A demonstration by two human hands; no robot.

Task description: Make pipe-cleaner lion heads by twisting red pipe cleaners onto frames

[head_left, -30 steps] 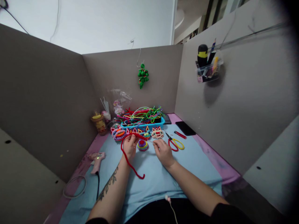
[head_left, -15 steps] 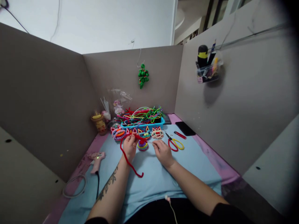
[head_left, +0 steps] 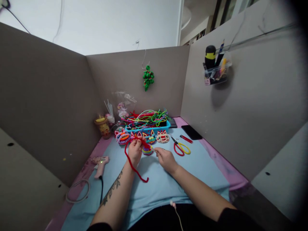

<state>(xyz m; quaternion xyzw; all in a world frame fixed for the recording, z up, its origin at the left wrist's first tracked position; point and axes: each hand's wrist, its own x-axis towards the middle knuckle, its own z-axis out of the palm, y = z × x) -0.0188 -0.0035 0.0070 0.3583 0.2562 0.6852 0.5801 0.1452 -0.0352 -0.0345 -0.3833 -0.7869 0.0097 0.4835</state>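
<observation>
A white wall (head_left: 108, 22) rises beyond the grey panels (head_left: 115, 73) that box in the hands at left, right and front. Beneath them, the worktop is pink at its edges (head_left: 232, 176), overlaid with a light blue cloth (head_left: 192, 186). Ahead of both hands sits a blue basket (head_left: 154, 130). Scissors (head_left: 177, 143) lie right of the right hand (head_left: 167, 159). The left hand (head_left: 134, 151) grips a red fuzzy strand (head_left: 129, 158), its tail hanging by the wrist; the right pinches a thin pale piece (head_left: 153, 149), too small to identify.

Grey partitions (head_left: 115, 73) — white wall (head_left: 108, 25) behind
</observation>
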